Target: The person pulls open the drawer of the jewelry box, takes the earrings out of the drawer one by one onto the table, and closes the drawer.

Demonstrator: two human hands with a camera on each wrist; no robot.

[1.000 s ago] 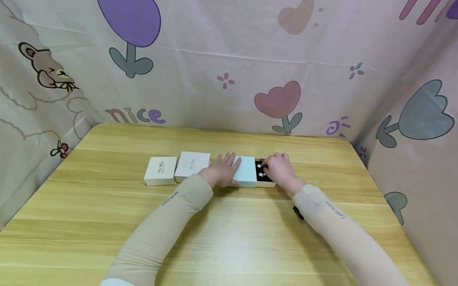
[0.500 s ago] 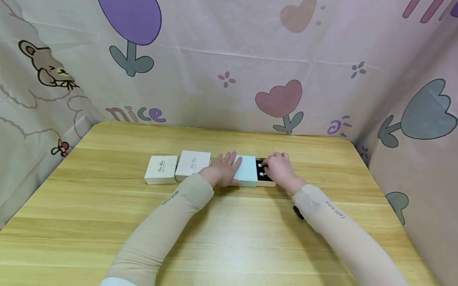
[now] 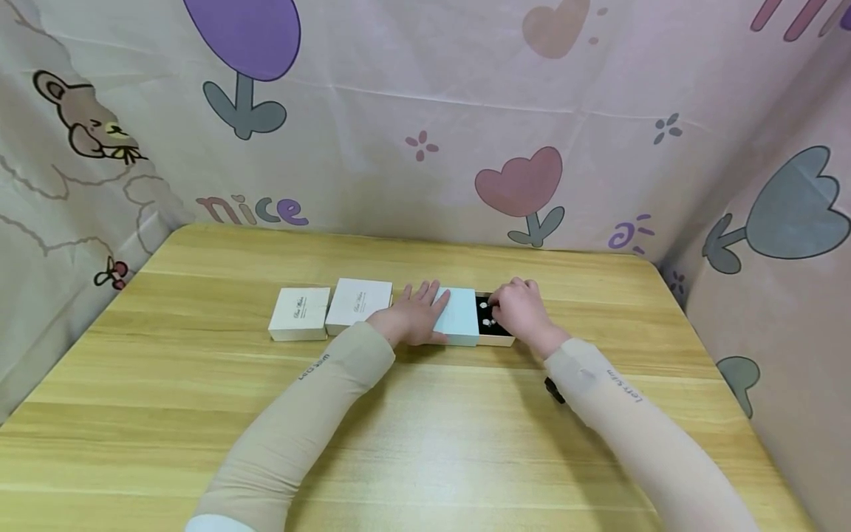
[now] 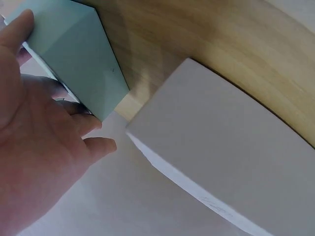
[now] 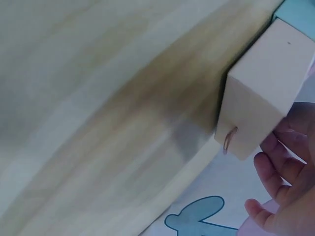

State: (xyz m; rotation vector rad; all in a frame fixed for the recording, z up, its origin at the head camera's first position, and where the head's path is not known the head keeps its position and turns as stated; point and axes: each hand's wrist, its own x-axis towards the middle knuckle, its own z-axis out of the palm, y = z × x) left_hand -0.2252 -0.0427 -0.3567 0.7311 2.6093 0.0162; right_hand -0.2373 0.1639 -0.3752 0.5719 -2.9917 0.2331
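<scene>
A light blue box sleeve [image 3: 459, 316] lies on the table, its cream drawer [image 3: 495, 341] slid partly out to the right. On the drawer's black lining sit small white, silvery jewellery pieces [image 3: 487, 322]. My left hand [image 3: 414, 318] rests on the sleeve with fingers spread; in the left wrist view it lies along the sleeve [image 4: 81, 64]. My right hand [image 3: 521, 310] is bent over the drawer's right part, fingertips down at the lining. In the right wrist view its fingers [image 5: 268, 172] curl near the drawer's rim. I cannot tell whether they pinch a piece.
Two white lettered boxes, a smaller one [image 3: 299, 314] and a larger one [image 3: 359, 304], stand left of the blue box. A small ribbon loop [image 5: 229, 139] sticks out of the drawer's end. A printed cloth [image 3: 372, 148] hangs behind the wooden table [image 3: 425, 443].
The head view has shifted very slightly. Both hands, the sleeve and the drawer stay practically where they were.
</scene>
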